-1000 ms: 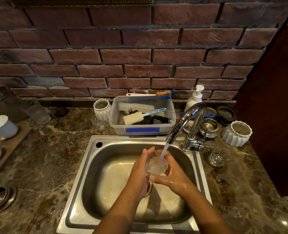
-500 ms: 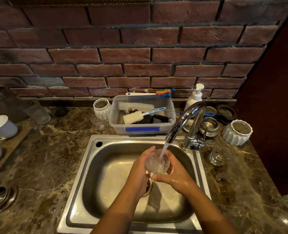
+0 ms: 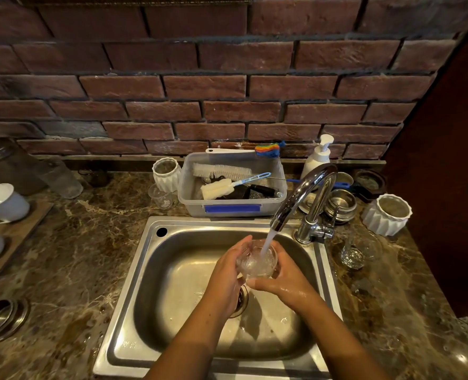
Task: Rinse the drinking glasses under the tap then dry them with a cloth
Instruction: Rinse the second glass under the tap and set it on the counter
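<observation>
under tap (image 3: 306, 193): glass (image 3: 257, 260), both hands

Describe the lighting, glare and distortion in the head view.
Head view: dim and warm; wide-angle bending curves the brick courses; glare streaks the tap spout; the arms throw shadows into the sink; the glass between left hand and right hand is a pale blur under the stream.

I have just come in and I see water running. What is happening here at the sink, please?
A person is rinsing a drinking glass under the tap. The left hand and the right hand both hold it over the steel sink, and the stream falls into its mouth. Another glass stands on the counter to the right of the tap. No drying cloth is in view.
</observation>
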Demonstrator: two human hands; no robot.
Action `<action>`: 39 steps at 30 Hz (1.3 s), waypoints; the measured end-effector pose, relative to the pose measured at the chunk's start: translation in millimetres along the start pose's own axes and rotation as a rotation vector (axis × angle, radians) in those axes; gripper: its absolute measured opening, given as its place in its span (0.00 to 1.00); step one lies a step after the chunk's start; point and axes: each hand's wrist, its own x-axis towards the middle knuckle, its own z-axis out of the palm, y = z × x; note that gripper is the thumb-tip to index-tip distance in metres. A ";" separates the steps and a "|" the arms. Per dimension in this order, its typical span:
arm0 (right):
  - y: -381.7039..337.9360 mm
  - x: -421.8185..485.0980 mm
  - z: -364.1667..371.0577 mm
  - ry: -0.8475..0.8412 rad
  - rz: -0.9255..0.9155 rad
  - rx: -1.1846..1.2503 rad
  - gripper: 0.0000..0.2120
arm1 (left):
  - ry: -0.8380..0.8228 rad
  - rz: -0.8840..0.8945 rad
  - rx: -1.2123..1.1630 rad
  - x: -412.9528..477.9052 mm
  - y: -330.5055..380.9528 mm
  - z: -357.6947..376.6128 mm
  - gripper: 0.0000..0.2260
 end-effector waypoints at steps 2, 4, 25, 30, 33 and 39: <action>1.5 -3.2 2.3 -0.027 0.026 0.015 0.36 | -0.016 0.004 -0.006 0.2 -1.0 -2.4 0.13; 2.6 -7.8 3.7 -0.025 0.054 0.066 0.32 | -0.049 0.001 -0.003 -1.2 -2.2 -5.5 0.14; -28.6 -42.1 25.3 0.024 0.512 0.626 0.26 | 0.007 -0.384 0.004 -32.1 10.7 -1.2 0.22; -31.0 -52.4 37.0 0.051 0.603 0.639 0.27 | 0.009 -0.454 0.029 -45.5 13.4 -3.2 0.21; -28.1 -57.5 39.8 0.041 0.627 0.636 0.28 | 0.007 -0.487 0.045 -52.6 11.0 -6.0 0.21; -31.0 -70.1 44.7 0.018 0.571 0.593 0.25 | 0.006 -0.473 0.034 -60.7 1.6 -15.5 0.23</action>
